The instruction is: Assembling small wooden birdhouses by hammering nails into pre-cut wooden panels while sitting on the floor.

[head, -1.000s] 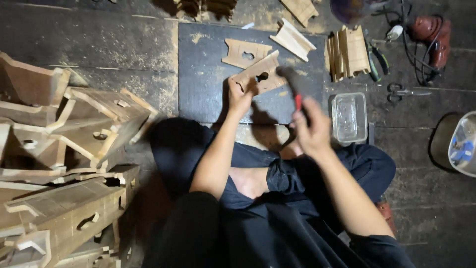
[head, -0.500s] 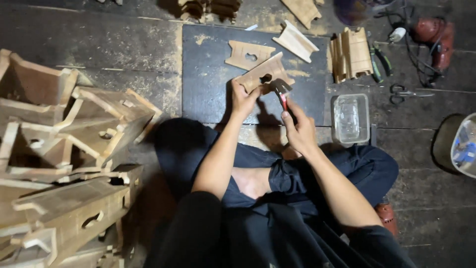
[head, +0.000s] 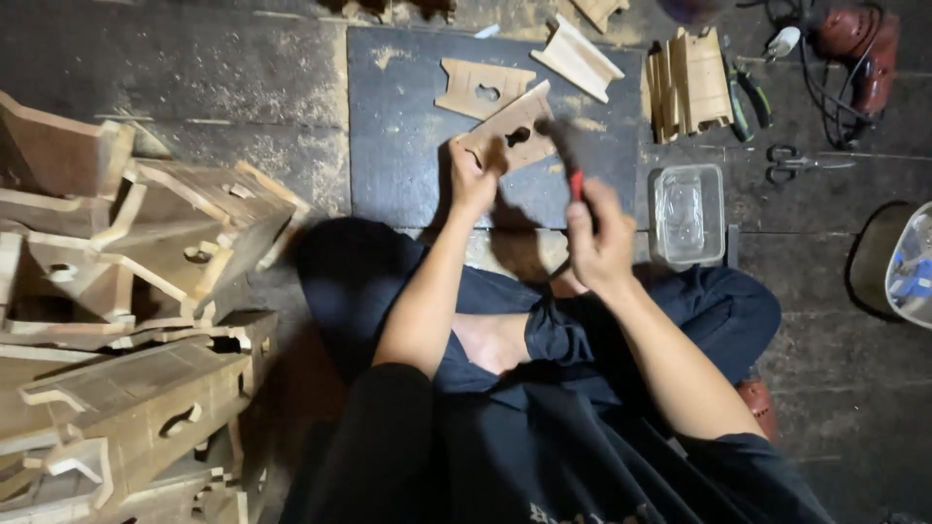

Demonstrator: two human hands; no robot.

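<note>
Seated cross-legged on the floor, you pin a cut-out wooden panel (head: pixel 512 131) at a tilt on the dark mat (head: pixel 408 146), your left hand (head: pixel 473 180) clamped on its lower edge, seemingly to steady it. Your right hand (head: pixel 599 238) is closed around a red-handled tool (head: pixel 573 165), its blurred head just beside the panel. A clear plastic tub (head: pixel 687 213) sits near, right of the mat; finished wooden boxes (head: pixel 126 320) are stacked to your left.

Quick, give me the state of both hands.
Left hand: closed on the wooden piece.
Right hand: closed on a red-handled hammer.
</note>
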